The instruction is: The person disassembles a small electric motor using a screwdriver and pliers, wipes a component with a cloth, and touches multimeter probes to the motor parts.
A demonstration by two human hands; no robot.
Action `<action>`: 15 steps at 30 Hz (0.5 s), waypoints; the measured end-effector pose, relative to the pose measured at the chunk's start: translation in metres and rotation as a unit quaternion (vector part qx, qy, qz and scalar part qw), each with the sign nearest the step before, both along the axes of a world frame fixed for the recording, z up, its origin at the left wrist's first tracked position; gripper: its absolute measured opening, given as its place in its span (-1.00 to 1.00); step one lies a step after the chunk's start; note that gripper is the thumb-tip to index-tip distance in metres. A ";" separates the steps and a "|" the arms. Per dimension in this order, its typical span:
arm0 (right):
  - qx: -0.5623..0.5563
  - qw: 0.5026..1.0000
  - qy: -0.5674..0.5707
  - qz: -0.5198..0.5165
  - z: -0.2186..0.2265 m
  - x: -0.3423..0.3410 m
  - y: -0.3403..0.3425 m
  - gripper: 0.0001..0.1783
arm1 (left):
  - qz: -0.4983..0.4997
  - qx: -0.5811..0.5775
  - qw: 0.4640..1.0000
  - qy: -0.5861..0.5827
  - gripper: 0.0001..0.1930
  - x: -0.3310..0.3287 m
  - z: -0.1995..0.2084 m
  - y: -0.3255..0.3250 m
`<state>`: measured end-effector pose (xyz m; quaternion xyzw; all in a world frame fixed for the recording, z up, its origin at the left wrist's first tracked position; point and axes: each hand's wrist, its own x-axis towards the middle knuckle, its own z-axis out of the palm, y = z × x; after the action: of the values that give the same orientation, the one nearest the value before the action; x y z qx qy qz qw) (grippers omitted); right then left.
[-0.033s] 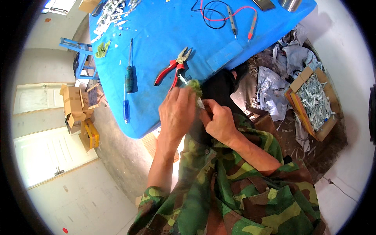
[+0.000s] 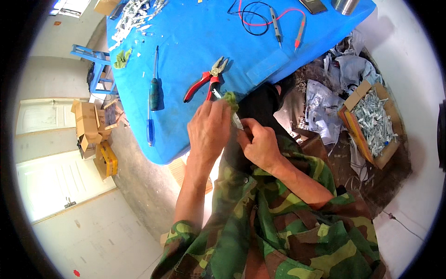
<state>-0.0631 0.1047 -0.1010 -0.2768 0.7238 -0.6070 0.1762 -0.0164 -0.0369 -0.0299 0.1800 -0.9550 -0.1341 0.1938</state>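
The left hand (image 2: 210,125) has its grip curled closed on a green cloth-like scrap (image 2: 230,98). The right hand (image 2: 261,144) has its grip pinched at the end of a white strip (image 2: 237,122), between both hands. Slightly more of this strip shows than just before; the two-handed hold is unchanged. Beyond, red-handled pliers (image 2: 216,69) lie on the blue surface (image 2: 186,32).

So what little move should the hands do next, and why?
Maybe the left hand should slide the green scrap a little along the white strip. The scrap is bunched at that hand, close to the strip, whose lower end the right hand seems to pinch. Both grips are partly hidden.
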 end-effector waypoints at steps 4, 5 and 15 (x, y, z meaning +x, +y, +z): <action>0.007 0.995 -0.097 0.018 0.001 0.000 0.000 -0.77 | 0.030 -0.035 0.998 0.036 -0.90 -0.007 -0.004 -0.017; 0.000 0.991 -0.136 0.021 0.000 -0.001 0.000 -0.77 | 0.047 -0.041 0.997 0.048 -0.90 -0.007 -0.003 -0.022; -0.076 0.904 -0.408 0.103 0.013 -0.025 0.006 -0.66 | 0.241 0.099 0.961 0.090 -0.83 0.062 0.008 -0.109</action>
<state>-0.0882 0.1110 -0.0881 -0.0905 0.5077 -0.6984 0.4963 0.0456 -0.1457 -0.0220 0.4100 -0.8440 -0.1932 0.2868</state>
